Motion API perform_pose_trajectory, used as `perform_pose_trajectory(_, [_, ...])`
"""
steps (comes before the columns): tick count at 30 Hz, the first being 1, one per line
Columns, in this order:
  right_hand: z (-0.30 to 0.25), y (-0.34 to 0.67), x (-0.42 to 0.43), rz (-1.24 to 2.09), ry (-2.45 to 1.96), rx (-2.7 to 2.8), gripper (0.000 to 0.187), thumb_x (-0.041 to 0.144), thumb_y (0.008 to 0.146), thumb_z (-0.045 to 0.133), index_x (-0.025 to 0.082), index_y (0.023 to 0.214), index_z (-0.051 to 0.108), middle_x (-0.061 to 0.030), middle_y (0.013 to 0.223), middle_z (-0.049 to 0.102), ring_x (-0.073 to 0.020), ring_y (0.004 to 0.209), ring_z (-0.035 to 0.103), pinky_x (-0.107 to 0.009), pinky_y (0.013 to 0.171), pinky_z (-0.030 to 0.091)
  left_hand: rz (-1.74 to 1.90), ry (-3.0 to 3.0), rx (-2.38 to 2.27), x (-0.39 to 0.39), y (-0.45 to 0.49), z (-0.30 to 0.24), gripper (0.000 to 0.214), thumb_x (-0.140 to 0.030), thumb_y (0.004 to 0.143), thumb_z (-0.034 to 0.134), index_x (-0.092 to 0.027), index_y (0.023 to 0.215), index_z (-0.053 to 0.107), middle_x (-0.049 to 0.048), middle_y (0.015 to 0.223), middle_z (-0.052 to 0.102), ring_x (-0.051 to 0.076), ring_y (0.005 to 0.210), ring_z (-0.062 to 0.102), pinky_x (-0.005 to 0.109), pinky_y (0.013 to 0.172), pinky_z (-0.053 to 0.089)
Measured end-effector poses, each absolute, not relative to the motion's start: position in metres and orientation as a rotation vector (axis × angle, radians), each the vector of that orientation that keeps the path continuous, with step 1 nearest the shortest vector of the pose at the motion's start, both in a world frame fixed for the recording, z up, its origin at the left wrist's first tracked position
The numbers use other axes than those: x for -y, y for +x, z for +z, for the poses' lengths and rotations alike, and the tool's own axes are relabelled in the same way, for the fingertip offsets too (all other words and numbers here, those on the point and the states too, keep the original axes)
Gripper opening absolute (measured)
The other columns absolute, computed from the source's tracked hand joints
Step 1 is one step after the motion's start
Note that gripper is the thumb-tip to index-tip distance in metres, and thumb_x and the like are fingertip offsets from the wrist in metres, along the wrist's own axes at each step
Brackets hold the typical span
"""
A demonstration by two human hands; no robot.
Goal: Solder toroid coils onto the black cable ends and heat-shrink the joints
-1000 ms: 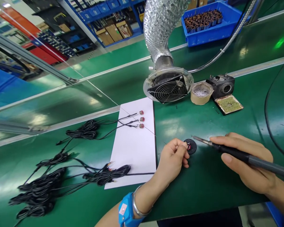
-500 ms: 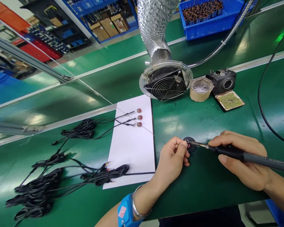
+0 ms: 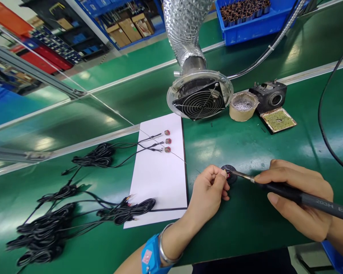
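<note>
My right hand [image 3: 300,194] grips a soldering iron [image 3: 286,192] like a pen, its metal tip slanting left. The tip meets a small part with red and yellow bits [image 3: 228,174] on a round black base [image 3: 231,179]. My left hand [image 3: 210,190] is closed in a pinch right beside that part, its fingertips against the base's left side. A thin wire [image 3: 177,156] runs down from the upper left to these pinched fingers, which hide its end. On my left wrist are a blue strap [image 3: 153,255] and a metal bangle.
A fume extractor [image 3: 201,101] hangs ahead. Behind the hands stand a tan ring-shaped holder [image 3: 236,114] and an iron stand with sponge [image 3: 278,120]. Left, white paper [image 3: 157,179] bears three small red-topped parts [image 3: 167,141]; black cable bundles [image 3: 45,224] lie around it. A blue bin [image 3: 246,34] stands behind.
My right hand and the soldering iron have shifted slightly right and down, with the tip still at the small part. My left hand stays nearly in place.
</note>
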State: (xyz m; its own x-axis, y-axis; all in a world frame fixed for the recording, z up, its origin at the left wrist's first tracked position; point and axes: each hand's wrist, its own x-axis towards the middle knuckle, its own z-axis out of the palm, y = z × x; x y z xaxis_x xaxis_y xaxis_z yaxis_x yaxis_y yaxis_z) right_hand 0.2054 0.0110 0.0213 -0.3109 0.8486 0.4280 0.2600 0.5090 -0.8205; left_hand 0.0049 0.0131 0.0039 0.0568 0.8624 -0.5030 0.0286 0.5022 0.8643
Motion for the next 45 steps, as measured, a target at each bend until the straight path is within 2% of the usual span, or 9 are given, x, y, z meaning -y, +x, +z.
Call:
perform_pose_trajectory(14, [0.017, 0.208, -0.013, 0.716, -0.944, 1.814, 0.029, 0.009, 0.082, 0.054, 0.022, 0.104, 0.066, -0.0014, 0.071, 0.059, -0.0151, 0.058, 0.053, -0.031, 0.05, 0.042, 0.753, 0.861, -1.383, -0.012, 0.005, 0.002, 0.026, -0.04, 0.082, 0.061, -0.018, 0.072, 0.051, -0.0049, 0.057, 0.056, 0.007, 0.043, 0.052, 0.018, 0.045, 0.046])
perform_pose_trajectory(17, [0.018, 0.21, -0.021, 0.586, -0.926, 1.843, 0.03, 0.009, 0.083, 0.056, 0.022, 0.108, 0.065, -0.0026, 0.08, 0.063, -0.0158, 0.064, 0.056, -0.03, 0.054, 0.045, 0.738, 0.871, -1.382, -0.012, 0.005, 0.001, 0.028, -0.042, 0.082, 0.06, -0.018, 0.072, 0.051, -0.0048, 0.057, 0.055, 0.007, 0.042, 0.048, 0.018, 0.041, 0.043])
perform_pose_trajectory(21, [0.017, 0.216, -0.052, 0.263, -0.943, 1.855, 0.031, 0.012, 0.086, 0.06, 0.023, 0.114, 0.065, -0.0048, 0.091, 0.068, -0.0189, 0.078, 0.062, -0.033, 0.069, 0.051, 0.707, 0.945, -1.383, -0.012, 0.0, -0.004, 0.03, -0.045, 0.085, 0.056, -0.019, 0.072, 0.051, -0.0042, 0.057, 0.054, 0.006, 0.04, 0.039, 0.015, 0.035, 0.029])
perform_pose_trajectory(25, [0.003, 0.226, -0.095, -0.043, -1.029, 1.807, 0.03, 0.019, 0.09, 0.061, 0.023, 0.119, 0.066, -0.007, 0.097, 0.069, -0.0218, 0.085, 0.066, -0.036, 0.079, 0.054, 0.661, 0.986, -1.376, -0.009, -0.006, -0.007, 0.031, -0.049, 0.086, 0.053, -0.02, 0.074, 0.048, -0.0053, 0.056, 0.051, 0.006, 0.038, 0.037, 0.017, 0.035, 0.028])
perform_pose_trajectory(28, [-0.011, 0.231, -0.11, -0.004, -1.104, 1.908, 0.029, 0.021, 0.094, 0.056, 0.022, 0.121, 0.065, -0.007, 0.1, 0.072, -0.0212, 0.086, 0.069, -0.035, 0.082, 0.055, 0.617, 1.029, -1.379, -0.005, -0.01, -0.005, 0.028, -0.047, 0.085, 0.054, -0.021, 0.078, 0.047, -0.0084, 0.054, 0.044, 0.007, 0.039, 0.036, 0.019, 0.037, 0.028])
perform_pose_trajectory(33, [-0.018, 0.218, -0.084, 0.25, -1.085, 1.938, 0.027, 0.017, 0.097, 0.05, 0.022, 0.121, 0.06, 0.0007, 0.074, 0.068, -0.0125, 0.06, 0.065, -0.025, 0.064, 0.054, 0.603, 1.19, -1.376, -0.001, -0.018, 0.001, 0.017, -0.028, 0.084, 0.061, -0.02, 0.091, 0.048, -0.0093, 0.062, 0.039, 0.008, 0.053, 0.035, 0.02, 0.05, 0.028])
perform_pose_trajectory(36, [-0.017, 0.202, -0.061, 0.443, -0.967, 2.074, 0.021, 0.016, 0.091, 0.057, 0.021, 0.111, 0.06, -0.0018, 0.085, 0.068, -0.014, 0.072, 0.065, -0.025, 0.069, 0.054, 0.537, 1.262, -1.402, 0.0, -0.02, 0.002, 0.018, -0.023, 0.087, 0.057, -0.02, 0.102, 0.048, -0.01, 0.061, 0.033, 0.01, 0.055, 0.034, 0.022, 0.052, 0.027])
perform_pose_trajectory(39, [-0.019, 0.187, -0.048, 0.602, -0.86, 2.238, 0.029, 0.015, 0.082, 0.063, 0.02, 0.11, 0.057, -0.0033, 0.089, 0.067, -0.0174, 0.077, 0.061, -0.029, 0.069, 0.051, 0.478, 1.328, -1.419, 0.0, -0.021, 0.002, 0.024, -0.021, 0.089, 0.053, -0.019, 0.112, 0.048, -0.0096, 0.061, 0.035, 0.012, 0.055, 0.036, 0.024, 0.052, 0.027])
perform_pose_trajectory(45, [-0.031, 0.176, -0.046, 0.673, -0.793, 2.255, 0.028, 0.008, 0.087, 0.055, 0.023, 0.111, 0.054, -0.0013, 0.085, 0.067, -0.0166, 0.072, 0.054, -0.027, 0.066, 0.046, 0.488, 1.44, -1.428, 0.003, -0.019, 0.004, 0.027, -0.018, 0.087, 0.053, -0.018, 0.114, 0.051, -0.0084, 0.06, 0.039, 0.013, 0.055, 0.039, 0.025, 0.052, 0.026])
